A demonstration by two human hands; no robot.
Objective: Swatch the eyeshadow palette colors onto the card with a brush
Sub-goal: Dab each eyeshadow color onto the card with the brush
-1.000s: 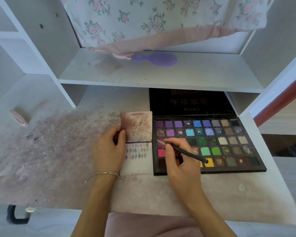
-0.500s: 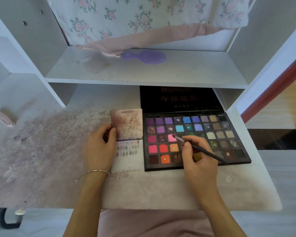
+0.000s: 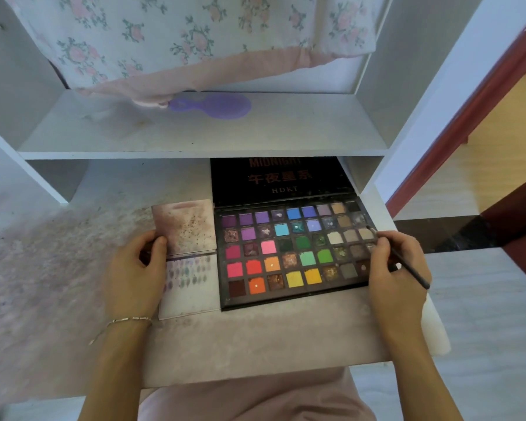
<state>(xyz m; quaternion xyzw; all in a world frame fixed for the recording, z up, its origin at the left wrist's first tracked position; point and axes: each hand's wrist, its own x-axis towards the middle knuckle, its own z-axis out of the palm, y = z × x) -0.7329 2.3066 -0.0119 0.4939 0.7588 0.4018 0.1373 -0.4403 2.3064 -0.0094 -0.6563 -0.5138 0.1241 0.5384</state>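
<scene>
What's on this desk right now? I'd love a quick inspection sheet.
Surface: desk top stained with pinkish powder.
Job's things: open eyeshadow palette; swatch card beside it, rows of swatches on it; brush.
Clutter: purple hairbrush on the shelf.
Hands: left hand holds the card's edge; right hand grips the brush, tip at the palette's right pans.
Cables: nothing seen.
Surroundings: floral cloth hanging above.

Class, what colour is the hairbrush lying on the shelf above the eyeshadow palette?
Purple; the hairbrush shows clearly in the head view.
</scene>
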